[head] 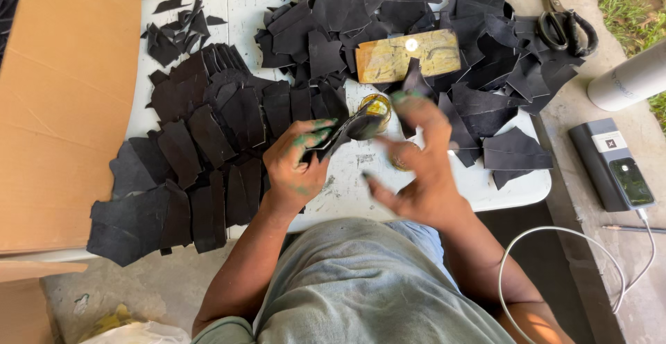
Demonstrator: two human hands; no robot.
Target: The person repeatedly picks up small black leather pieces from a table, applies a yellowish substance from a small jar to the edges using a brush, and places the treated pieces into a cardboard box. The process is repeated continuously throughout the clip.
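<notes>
My left hand [297,163], smeared with green, grips a dark curved leather piece [350,127] above the white table [499,184]. My right hand [416,163] hovers just right of it, blurred, fingers spread, fingertips touching the piece's far end; whether it holds anything I cannot make out. A small open tin of yellowish glue [378,104] sits just behind the held piece. A yellow-brown wooden block [406,56] lies further back among the pieces.
Several black leather cut pieces cover the table, in an overlapped spread at left [208,129] and a loose pile at the back [388,11]. A cardboard sheet [62,101] stands at left. Black-handled scissors [565,21], a grey power bank [610,163] with white cable and a white bottle [628,77] lie right.
</notes>
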